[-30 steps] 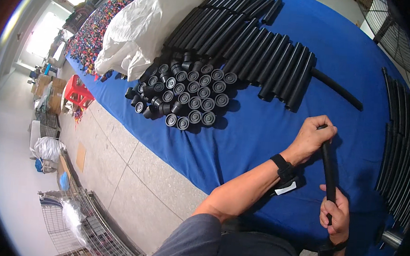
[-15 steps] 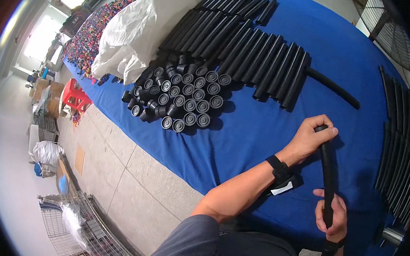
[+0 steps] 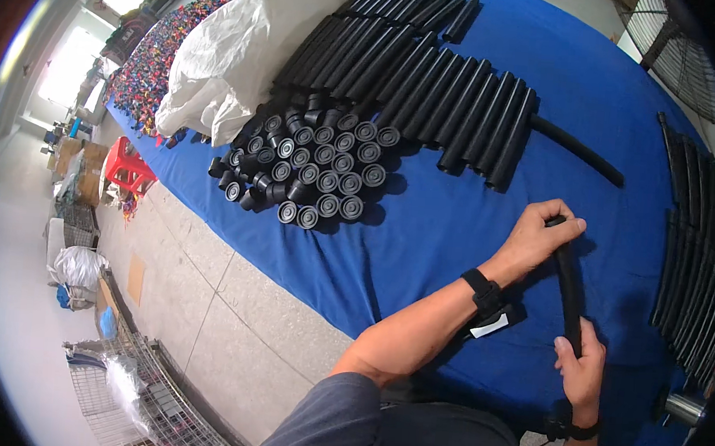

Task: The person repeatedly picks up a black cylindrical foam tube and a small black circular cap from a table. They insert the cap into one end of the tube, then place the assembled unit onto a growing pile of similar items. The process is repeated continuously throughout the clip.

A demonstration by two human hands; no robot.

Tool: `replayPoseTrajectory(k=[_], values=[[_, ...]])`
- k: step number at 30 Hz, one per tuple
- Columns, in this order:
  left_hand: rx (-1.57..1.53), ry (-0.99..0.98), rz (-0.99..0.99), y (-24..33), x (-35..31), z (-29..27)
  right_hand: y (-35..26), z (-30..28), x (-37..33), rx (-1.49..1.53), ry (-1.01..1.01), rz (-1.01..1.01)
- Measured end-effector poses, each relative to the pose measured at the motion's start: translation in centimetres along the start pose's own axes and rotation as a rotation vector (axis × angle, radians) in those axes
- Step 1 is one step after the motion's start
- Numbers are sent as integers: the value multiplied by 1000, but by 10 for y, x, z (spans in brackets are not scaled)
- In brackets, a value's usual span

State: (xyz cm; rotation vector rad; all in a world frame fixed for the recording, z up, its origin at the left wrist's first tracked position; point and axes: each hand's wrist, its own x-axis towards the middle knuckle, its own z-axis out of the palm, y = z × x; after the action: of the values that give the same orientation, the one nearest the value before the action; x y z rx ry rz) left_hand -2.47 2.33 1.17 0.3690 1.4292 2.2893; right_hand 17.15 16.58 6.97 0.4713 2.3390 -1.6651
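A black tube (image 3: 568, 292), slightly bent, is held between my two hands over the blue-covered table. My left hand (image 3: 534, 239) is closed round its far end, with the thumb across the tip. At the near end, my right hand (image 3: 583, 371) is closed on the tube, thumb on one side and fingers behind. Left of my hands is a cluster of black round rubber caps (image 3: 325, 179) with ringed ends. Rows of similar black tubes (image 3: 441, 96) lie beyond, and one loose tube (image 3: 578, 150) juts out to the right.
A white sack (image 3: 219, 64) and a heap of small colourful pieces (image 3: 148, 76) lie at the far left of the blue cloth (image 3: 448, 229). More thin black tubes (image 3: 695, 263) line the right edge, near a metal cylinder (image 3: 683, 409). A fan (image 3: 684, 63) stands far right.
My right hand has moved up along the tube and turned, its fingers now behind the near end. My left hand stays at the far end.
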Motion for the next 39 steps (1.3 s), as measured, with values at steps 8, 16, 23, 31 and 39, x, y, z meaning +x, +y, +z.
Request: replayPoseTrajectory(k=[8, 16, 23, 31, 39], values=[[-105, -54, -111, 15, -5, 1, -14, -8, -3, 344, -223, 103], [-202, -51, -96, 13, -5, 3, -15, -6, -5, 699, -285, 210], [-92, -3, -88, 12, -8, 0, -19, -3, -5, 56, -81, -55], [59, 36, -88, 12, -8, 0, -19, -10, -4, 503, -247, 232], [-81, 77, -66, 9, -5, 4, -18, -23, -3, 803, -360, 257]])
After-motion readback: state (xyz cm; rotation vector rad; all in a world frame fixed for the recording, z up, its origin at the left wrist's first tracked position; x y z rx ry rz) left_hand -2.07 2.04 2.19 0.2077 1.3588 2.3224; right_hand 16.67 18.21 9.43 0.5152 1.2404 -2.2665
